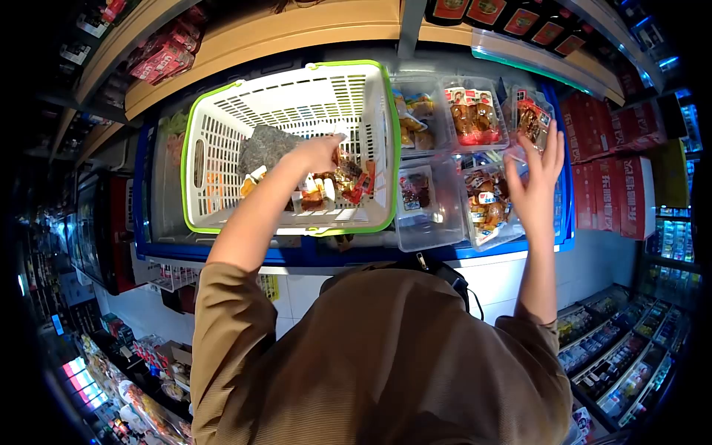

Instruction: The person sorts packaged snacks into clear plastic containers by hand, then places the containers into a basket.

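A white basket with a green rim (285, 78) holds a grey bag (268, 148) and several packaged snacks (315, 193). My left hand (319, 154) reaches inside it, fingers bent together near its right side; what they hold, if anything, is hidden. To the right stand clear plastic bins with packets of brown food. My right hand (535, 167) is spread over the right-hand bins, thumb and fingers apart, its fingertips near a packet (532, 119) in the upper right bin. Below it on the left is a bin of mixed packets (487, 204).
A bin with red-bottomed packs (473, 115) stands at the back, beside one of yellow and blue packets (417, 122). In front is a bin with a dark packet (415, 191). Red boxes (612, 193) are stacked on the right. A wooden shelf (297, 33) runs behind.
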Demonstrator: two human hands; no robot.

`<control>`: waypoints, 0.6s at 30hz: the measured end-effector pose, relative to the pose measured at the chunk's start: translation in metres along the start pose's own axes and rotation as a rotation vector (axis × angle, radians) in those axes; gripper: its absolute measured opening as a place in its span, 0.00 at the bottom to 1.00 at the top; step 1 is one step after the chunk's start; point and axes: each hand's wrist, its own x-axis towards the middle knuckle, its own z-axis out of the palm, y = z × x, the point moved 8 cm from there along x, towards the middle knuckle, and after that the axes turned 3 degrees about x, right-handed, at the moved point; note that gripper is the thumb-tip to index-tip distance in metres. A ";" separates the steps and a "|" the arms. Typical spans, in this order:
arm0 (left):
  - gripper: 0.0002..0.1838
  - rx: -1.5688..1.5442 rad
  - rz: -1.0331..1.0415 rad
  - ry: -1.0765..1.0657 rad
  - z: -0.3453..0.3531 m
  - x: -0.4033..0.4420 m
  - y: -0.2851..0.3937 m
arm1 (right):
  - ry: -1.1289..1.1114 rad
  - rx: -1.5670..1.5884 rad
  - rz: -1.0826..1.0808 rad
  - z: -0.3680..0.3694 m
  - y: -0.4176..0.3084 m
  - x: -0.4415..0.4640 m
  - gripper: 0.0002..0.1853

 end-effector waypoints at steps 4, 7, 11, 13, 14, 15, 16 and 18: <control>0.48 0.392 -0.016 -0.057 0.019 0.015 0.021 | -0.054 0.028 0.071 -0.008 -0.017 -0.026 0.20; 0.39 0.449 0.014 -0.173 0.017 0.016 0.024 | -0.065 0.041 0.125 -0.012 -0.015 -0.040 0.20; 0.14 0.233 0.097 -0.090 -0.021 -0.016 0.036 | -0.074 0.204 0.209 -0.012 -0.020 -0.051 0.19; 0.10 0.200 0.185 0.212 -0.063 -0.052 0.051 | -0.090 0.404 0.229 -0.007 -0.030 -0.051 0.16; 0.09 0.181 0.216 0.338 -0.086 -0.072 0.066 | -0.112 0.491 0.235 0.000 -0.035 -0.052 0.15; 0.09 0.155 0.245 0.466 -0.108 -0.093 0.078 | -0.131 0.579 0.234 0.006 -0.043 -0.051 0.14; 0.10 0.191 0.318 0.597 -0.122 -0.113 0.091 | -0.182 0.726 0.259 0.015 -0.051 -0.048 0.14; 0.12 0.200 0.435 0.802 -0.140 -0.155 0.112 | -0.302 1.027 0.282 0.031 -0.075 -0.041 0.14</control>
